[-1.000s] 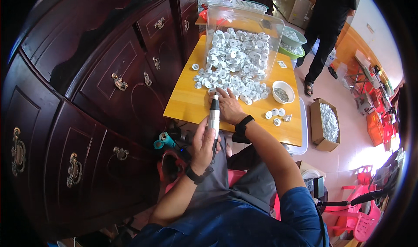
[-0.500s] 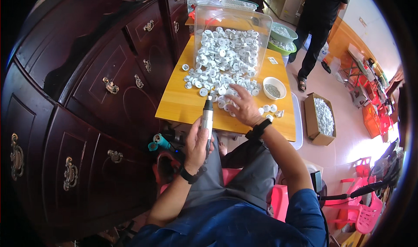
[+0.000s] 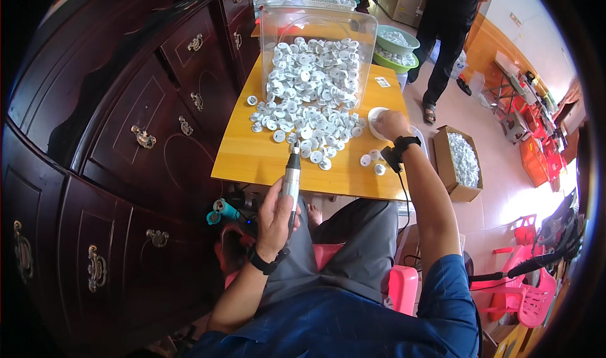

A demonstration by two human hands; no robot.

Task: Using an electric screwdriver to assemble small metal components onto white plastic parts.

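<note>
L hand [image 3: 273, 222]: wrapped round driver [image 3: 291, 182], same grip as 1 s ago.
Driver: bit end up, twd pile [image 3: 306, 119].
Pile: white discs, on table [image 3: 249, 162] & in clear bin [image 3: 374, 31].
Loose discs [image 3: 365, 161]: few, nr bowl [image 3: 373, 119].
Bowl: R of pile, part hidden.
R hand [image 3: 392, 124]: now at bowl, was at pile; apart from L; fingertips hidden, can't tell if gripping.

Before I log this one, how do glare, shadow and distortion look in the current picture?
Head view: black fisheye rim, with the cabinet's edges bending; head view, left: cabinet mostly dark; head view, right: glare washes out part of the floor; head view, centre: driver reads clearly in the left hand.
</note>
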